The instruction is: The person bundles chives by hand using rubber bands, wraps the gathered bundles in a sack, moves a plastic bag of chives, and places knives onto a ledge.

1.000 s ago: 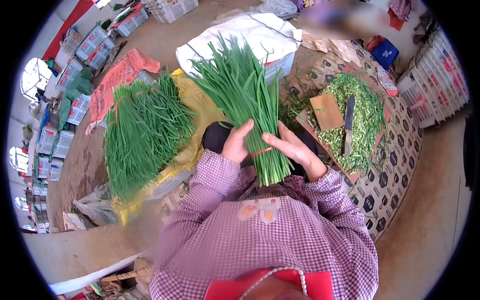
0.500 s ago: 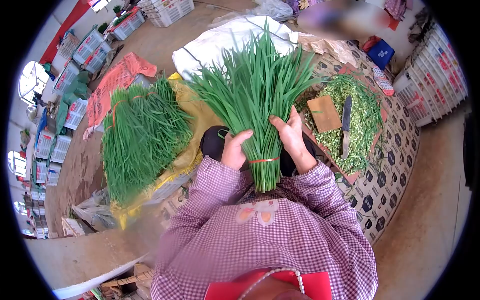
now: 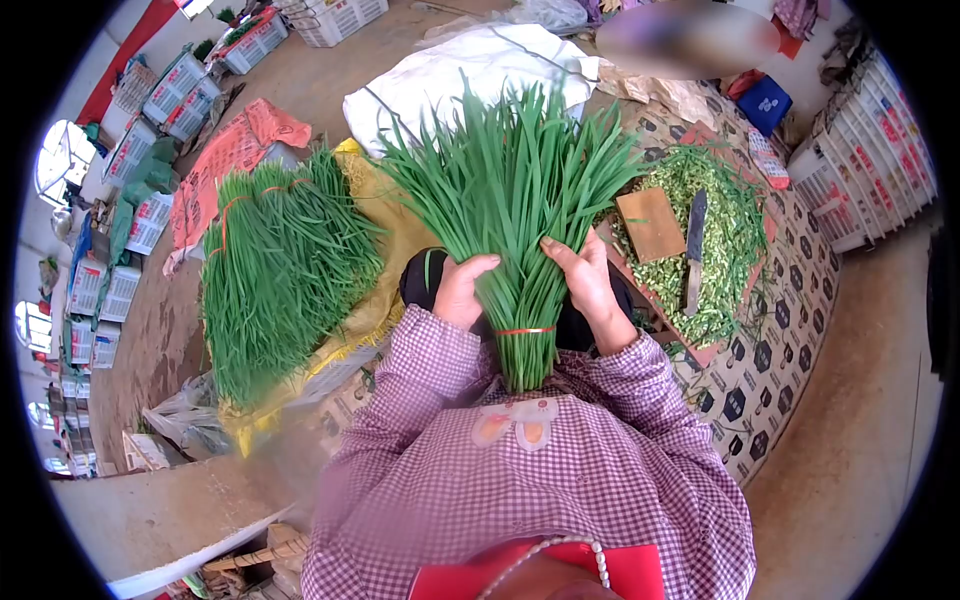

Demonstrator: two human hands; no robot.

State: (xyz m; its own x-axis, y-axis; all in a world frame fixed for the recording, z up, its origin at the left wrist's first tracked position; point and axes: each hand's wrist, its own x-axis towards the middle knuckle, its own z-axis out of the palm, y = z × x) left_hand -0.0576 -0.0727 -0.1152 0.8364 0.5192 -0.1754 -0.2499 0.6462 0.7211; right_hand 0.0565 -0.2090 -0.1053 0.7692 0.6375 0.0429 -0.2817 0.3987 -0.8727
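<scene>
Garlic-chive bundle (image 3: 515,215) is held before the body, leaves fanned outward, stem ends toward the checked smock (image 3: 560,490). Its red band (image 3: 525,330) already circles the stems, so binding looks done; it is not yet set down. The left hand (image 3: 462,290) and right hand (image 3: 588,283) pinch it from both sides, each grip on the leaf side of the band, thumbs in front, other fingers mostly hidden. Leftward, a chive pile (image 3: 290,280) leaves the yellow sack's (image 3: 405,235) right edge bare; bands show, but whether all is bound is unclear. Rightward, trimmings (image 3: 728,240) cover the reddish board (image 3: 706,354) nearly to its corners.
</scene>
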